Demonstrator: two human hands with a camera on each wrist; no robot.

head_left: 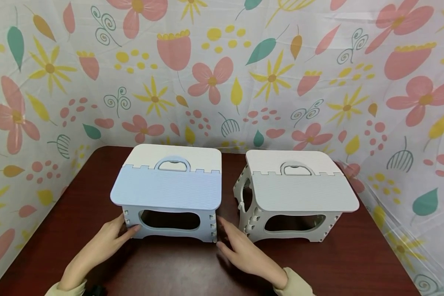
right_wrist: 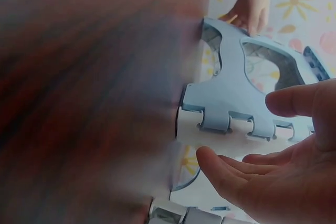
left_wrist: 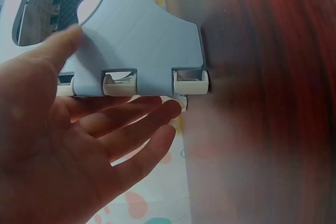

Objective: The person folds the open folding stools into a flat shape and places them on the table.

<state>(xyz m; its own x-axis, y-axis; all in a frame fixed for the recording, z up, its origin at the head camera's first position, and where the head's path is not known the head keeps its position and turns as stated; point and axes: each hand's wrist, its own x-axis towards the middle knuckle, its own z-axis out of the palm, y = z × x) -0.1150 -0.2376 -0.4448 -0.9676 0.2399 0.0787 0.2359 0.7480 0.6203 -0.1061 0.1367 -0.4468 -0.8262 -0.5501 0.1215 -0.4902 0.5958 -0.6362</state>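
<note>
On the dark table (head_left: 355, 263), left of centre, stands the blue stool (head_left: 168, 187), unfolded and upright, handle (head_left: 172, 164) lying flat in its seat. Left hand (head_left: 105, 242) is at the stool's front left leg, thumb on the leg face, fingers straight and released alongside the hinge edge. Right hand (head_left: 244, 250) is beside the front right leg, fingers extended and slack, grasping nothing; contact with the leg cannot be confirmed. Grey stool (head_left: 299, 189) stands just to the right, apart from the blue one. Flowered cloth (head_left: 222, 70) encloses the table
</note>
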